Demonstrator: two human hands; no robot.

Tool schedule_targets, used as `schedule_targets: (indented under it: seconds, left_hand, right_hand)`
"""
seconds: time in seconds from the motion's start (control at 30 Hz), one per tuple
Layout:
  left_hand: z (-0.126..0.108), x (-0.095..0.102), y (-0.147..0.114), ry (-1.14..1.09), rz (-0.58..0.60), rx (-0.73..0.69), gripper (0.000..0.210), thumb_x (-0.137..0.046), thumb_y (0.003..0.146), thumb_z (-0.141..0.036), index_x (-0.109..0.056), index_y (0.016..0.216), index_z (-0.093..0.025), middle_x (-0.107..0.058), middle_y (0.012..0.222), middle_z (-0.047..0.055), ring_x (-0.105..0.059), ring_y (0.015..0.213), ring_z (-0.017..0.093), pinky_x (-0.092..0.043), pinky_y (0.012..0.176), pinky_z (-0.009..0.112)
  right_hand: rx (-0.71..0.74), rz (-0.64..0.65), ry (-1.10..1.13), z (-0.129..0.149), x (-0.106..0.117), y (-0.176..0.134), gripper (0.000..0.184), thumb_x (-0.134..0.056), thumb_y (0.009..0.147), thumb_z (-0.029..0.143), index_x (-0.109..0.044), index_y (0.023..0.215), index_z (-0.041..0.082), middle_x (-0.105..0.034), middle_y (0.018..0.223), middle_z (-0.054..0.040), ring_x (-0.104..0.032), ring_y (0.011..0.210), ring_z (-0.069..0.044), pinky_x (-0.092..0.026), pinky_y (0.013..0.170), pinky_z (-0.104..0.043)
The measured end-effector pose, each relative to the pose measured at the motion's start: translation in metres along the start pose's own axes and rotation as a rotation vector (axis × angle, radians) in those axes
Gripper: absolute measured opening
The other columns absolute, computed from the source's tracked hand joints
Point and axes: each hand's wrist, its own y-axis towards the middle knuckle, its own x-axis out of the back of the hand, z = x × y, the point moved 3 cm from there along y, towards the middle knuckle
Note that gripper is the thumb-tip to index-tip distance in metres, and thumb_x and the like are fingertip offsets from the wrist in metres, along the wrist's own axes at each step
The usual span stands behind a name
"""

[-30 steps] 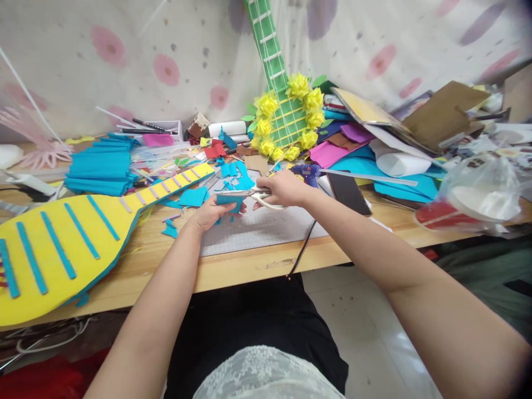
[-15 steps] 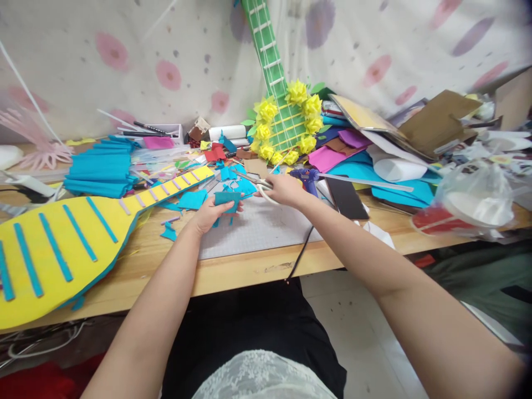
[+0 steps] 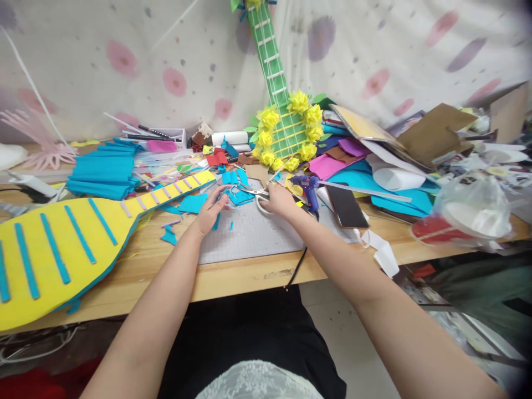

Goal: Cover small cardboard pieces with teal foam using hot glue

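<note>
My right hand [image 3: 280, 200] is closed round the pale handles of a pair of scissors [image 3: 261, 193]; their metal blades point left over scraps of blue crepe paper [image 3: 239, 197]. To the left, my left hand [image 3: 211, 211] is open, its fingers stretched out beside the scraps and near the blade tips. No paper shows in its grasp. A larger blue piece [image 3: 193, 204] lies just left of its fingers. Under both hands is a light grey cutting mat [image 3: 249, 238] with small blue bits on it.
At left lies a yellow lute-shaped cutout [image 3: 78, 249] with blue strips. A green instrument model [image 3: 286, 133] ringed with yellow paper flowers leans at the back. Right of my hand are a blue glue gun [image 3: 308, 189], a phone [image 3: 347, 205] and a bagged red cup [image 3: 446, 227].
The blue-green paper piece that my left hand pinched is no longer in it, and its fingers have opened. My right hand, still on the scissors, has dropped slightly. The view has shifted a little.
</note>
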Motion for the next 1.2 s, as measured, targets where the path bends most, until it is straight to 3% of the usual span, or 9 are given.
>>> schedule_targets:
  seconds: [0.13,0.23,0.33,0.43,0.6,0.83,0.97,1.07,1.2]
  left_hand:
    - [0.004,0.001,0.004,-0.119,-0.16,0.072,0.047,-0.062,0.072,-0.053,-0.064,0.1,-0.015,-0.069,0.082,0.006,-0.066,0.075,0.018,-0.054,0.068,0.031]
    - [0.004,0.004,0.006,-0.243,-0.267,0.105,0.034,-0.066,0.073,-0.04,-0.064,0.095,-0.014,-0.07,0.085,0.007,-0.067,0.077,0.018,-0.054,0.072,0.03]
    - [0.003,0.006,0.007,-0.381,-0.266,0.154,0.021,-0.07,0.071,-0.022,-0.065,0.09,-0.014,-0.07,0.086,0.005,-0.067,0.079,0.016,-0.054,0.072,0.026]
    - [0.002,0.007,0.007,-0.447,-0.281,0.211,0.019,-0.071,0.068,-0.014,-0.065,0.087,-0.014,-0.07,0.08,0.003,-0.067,0.074,0.013,-0.055,0.068,0.023]
    - [0.01,0.012,0.006,-0.409,-0.311,0.309,0.013,-0.07,0.071,-0.023,-0.065,0.081,-0.018,-0.068,0.07,0.001,-0.063,0.059,0.011,-0.048,0.046,0.017]
    - [0.011,0.01,0.007,-0.216,-0.322,0.18,0.032,-0.074,0.065,-0.036,-0.058,0.09,-0.022,-0.063,0.071,-0.004,-0.056,0.054,0.009,-0.042,0.044,0.019]
    - [0.008,0.007,0.009,0.038,-0.42,0.012,0.043,-0.072,0.064,-0.043,-0.055,0.097,-0.024,-0.062,0.086,-0.001,-0.059,0.068,0.013,-0.047,0.056,0.023]
    - [0.01,0.006,0.013,0.235,-0.469,-0.199,0.045,-0.072,0.065,-0.045,-0.056,0.1,-0.021,-0.06,0.099,0.003,-0.058,0.089,0.016,-0.047,0.076,0.027]
    - [0.018,0.004,0.018,0.172,-0.419,-0.18,0.051,-0.071,0.064,-0.047,-0.055,0.104,-0.021,-0.058,0.097,0.004,-0.057,0.08,0.013,-0.047,0.073,0.026]
  right_hand:
    - [0.026,-0.103,0.101,-0.001,-0.006,-0.005,0.04,-0.058,0.074,0.034,-0.055,0.107,0.012,-0.057,0.113,-0.0172,-0.051,0.107,-0.028,-0.04,0.089,-0.035]
    - [0.057,-0.243,0.222,0.001,-0.005,-0.011,0.032,-0.056,0.076,0.031,-0.057,0.104,0.015,-0.056,0.112,-0.0147,-0.051,0.108,-0.026,-0.039,0.09,-0.035]
    - [0.102,-0.326,0.374,0.009,0.002,-0.013,0.023,-0.052,0.08,0.029,-0.058,0.098,0.017,-0.06,0.104,-0.0117,-0.054,0.101,-0.022,-0.04,0.088,-0.034]
    - [0.18,-0.223,0.593,0.025,0.007,-0.008,0.021,-0.052,0.08,0.032,-0.057,0.095,0.018,-0.063,0.087,-0.0054,-0.058,0.081,-0.016,-0.044,0.077,-0.029]
    - [0.247,0.034,1.04,0.059,-0.006,-0.001,0.029,-0.057,0.075,0.043,-0.052,0.091,0.02,-0.058,0.071,0.0019,-0.055,0.064,-0.011,-0.045,0.063,-0.025]
    - [0.238,0.298,1.451,0.084,-0.029,-0.007,0.049,-0.069,0.065,0.042,-0.039,0.1,0.024,-0.057,0.063,0.0076,-0.053,0.054,-0.01,-0.045,0.054,-0.023]
    - [0.249,0.338,1.463,0.086,-0.032,-0.008,0.046,-0.064,0.068,0.035,-0.036,0.102,0.023,-0.05,0.058,0.0097,-0.049,0.05,-0.01,-0.04,0.051,-0.022]
    - [0.25,0.155,1.263,0.083,-0.032,-0.007,0.036,-0.056,0.068,0.023,-0.038,0.099,0.021,-0.039,0.055,0.0114,-0.041,0.048,-0.008,-0.032,0.049,-0.02]
    - [0.276,-0.046,0.878,0.084,-0.025,-0.01,0.039,-0.051,0.066,0.017,-0.043,0.103,0.02,-0.042,0.06,0.0089,-0.041,0.053,-0.009,-0.03,0.053,-0.021]
